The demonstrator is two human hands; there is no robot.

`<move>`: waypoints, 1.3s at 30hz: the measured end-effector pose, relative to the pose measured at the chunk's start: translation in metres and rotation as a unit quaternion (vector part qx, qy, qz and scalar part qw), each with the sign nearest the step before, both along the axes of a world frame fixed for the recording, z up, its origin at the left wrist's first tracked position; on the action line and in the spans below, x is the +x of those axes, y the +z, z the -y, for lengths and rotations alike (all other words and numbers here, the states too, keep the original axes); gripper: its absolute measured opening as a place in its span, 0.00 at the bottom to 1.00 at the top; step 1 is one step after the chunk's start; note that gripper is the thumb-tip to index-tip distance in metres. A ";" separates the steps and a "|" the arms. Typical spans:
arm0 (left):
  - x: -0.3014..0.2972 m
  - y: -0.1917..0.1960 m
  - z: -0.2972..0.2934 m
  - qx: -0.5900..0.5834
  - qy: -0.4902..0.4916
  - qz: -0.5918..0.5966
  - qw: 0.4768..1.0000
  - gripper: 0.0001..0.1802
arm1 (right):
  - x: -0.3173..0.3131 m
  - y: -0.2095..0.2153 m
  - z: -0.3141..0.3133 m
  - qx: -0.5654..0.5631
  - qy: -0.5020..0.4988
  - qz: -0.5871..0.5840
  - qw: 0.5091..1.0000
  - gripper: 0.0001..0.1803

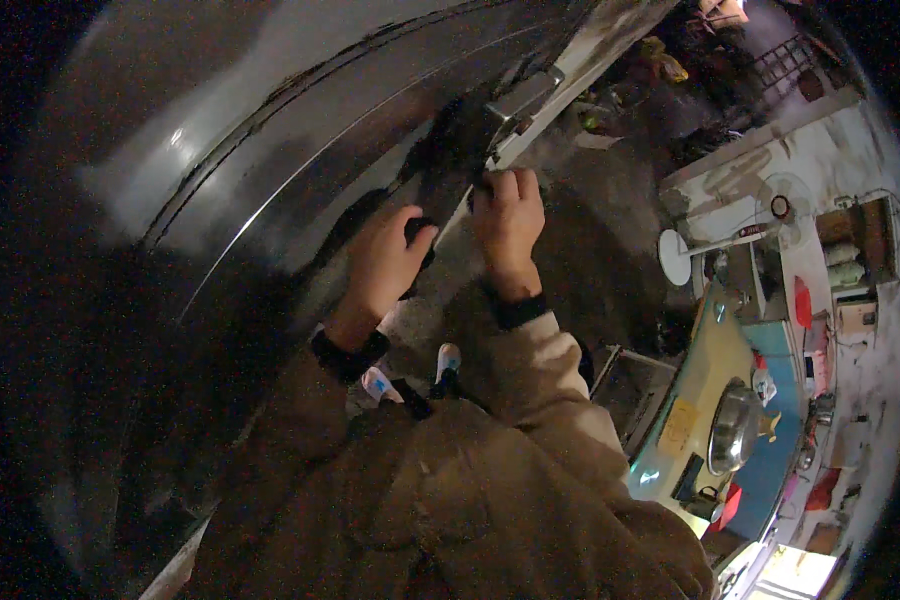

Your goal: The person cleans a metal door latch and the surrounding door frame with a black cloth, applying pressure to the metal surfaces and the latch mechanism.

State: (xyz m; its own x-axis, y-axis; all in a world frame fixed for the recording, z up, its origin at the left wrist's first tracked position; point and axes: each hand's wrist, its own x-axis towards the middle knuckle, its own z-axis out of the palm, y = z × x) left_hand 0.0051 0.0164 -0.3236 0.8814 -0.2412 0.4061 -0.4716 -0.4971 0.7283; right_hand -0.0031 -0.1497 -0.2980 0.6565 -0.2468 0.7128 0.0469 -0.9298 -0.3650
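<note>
A large dark glossy panel (300, 150), curved like a vehicle body, fills the upper left. My left hand (385, 260) presses against its lower edge with fingers closed around a small dark object (420, 232). My right hand (510, 215) grips the panel's dark lower edge (460, 150), just below a grey metal bracket or hinge (525, 100). Both forearms, in tan sleeves with black cuffs, rise from the lower middle. What exactly the left hand holds is too dark to tell.
My shoes (448, 362) stand on a dirty concrete floor (590, 230). To the right are a standing fan (780, 205), a table with a metal bowl (735, 425) and clutter, and a flat framed panel (625, 385) on the floor.
</note>
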 end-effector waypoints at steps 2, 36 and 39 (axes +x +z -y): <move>-0.004 0.007 -0.002 -0.013 -0.008 -0.046 0.999 0.17 | -0.017 0.013 -0.001 0.188 0.042 -0.007 0.981 0.08; 0.021 0.013 0.013 -0.082 -0.020 -0.129 0.988 0.20 | 0.050 0.126 -0.009 -0.434 0.354 -0.010 0.828 0.15; 0.017 0.010 0.020 -0.070 -0.016 -0.126 0.989 0.20 | 0.070 0.101 0.009 -0.442 0.461 -0.019 0.769 0.16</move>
State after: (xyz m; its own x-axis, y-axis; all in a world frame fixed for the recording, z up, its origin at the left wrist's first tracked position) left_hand 0.0222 -0.0032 -0.3140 0.9519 -0.2270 0.2058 -0.2800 -0.3718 0.8851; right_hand 0.0671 -0.1586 -0.1969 0.2866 0.9066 0.3098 0.8406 -0.3931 0.3728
